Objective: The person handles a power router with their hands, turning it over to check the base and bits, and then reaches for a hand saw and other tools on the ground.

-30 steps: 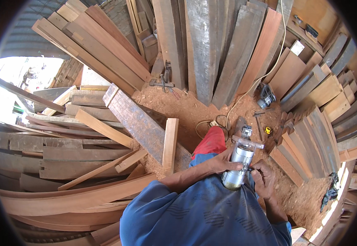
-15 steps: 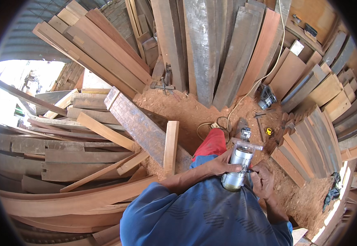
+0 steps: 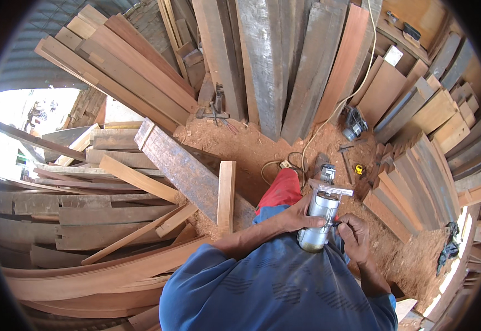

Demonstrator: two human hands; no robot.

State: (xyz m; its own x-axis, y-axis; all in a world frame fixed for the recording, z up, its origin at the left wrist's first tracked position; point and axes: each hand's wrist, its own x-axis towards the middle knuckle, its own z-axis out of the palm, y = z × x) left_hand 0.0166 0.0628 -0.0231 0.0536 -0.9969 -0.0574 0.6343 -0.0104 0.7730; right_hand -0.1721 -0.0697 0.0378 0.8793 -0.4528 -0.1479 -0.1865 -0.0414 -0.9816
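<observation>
Upright against my shirt front stands a silver trim router (image 3: 323, 218), its flat base plate turned away from me. My left hand (image 3: 298, 216) is wrapped round the router's body, thumb lying across it. On the other side, my right hand (image 3: 353, 237) pinches a small dark piece (image 3: 336, 223) at the router's flank. Whether that piece is a knob or a loose tool cannot be made out. The bit end of the router is too small to tell clearly.
A wooden plank (image 3: 182, 168) and a short upright block (image 3: 226, 196) stand left of my red-clad knee. On the sawdust floor lie a yellow tape measure (image 3: 358, 169), a corded power tool (image 3: 355, 123), its pale cable (image 3: 339, 103) and pliers (image 3: 230, 127). Stacked boards (image 3: 113, 215) surround me.
The surroundings have shifted slightly left and up in view. My right fingers have turned a little at the router's side, while my left hand keeps its grip.
</observation>
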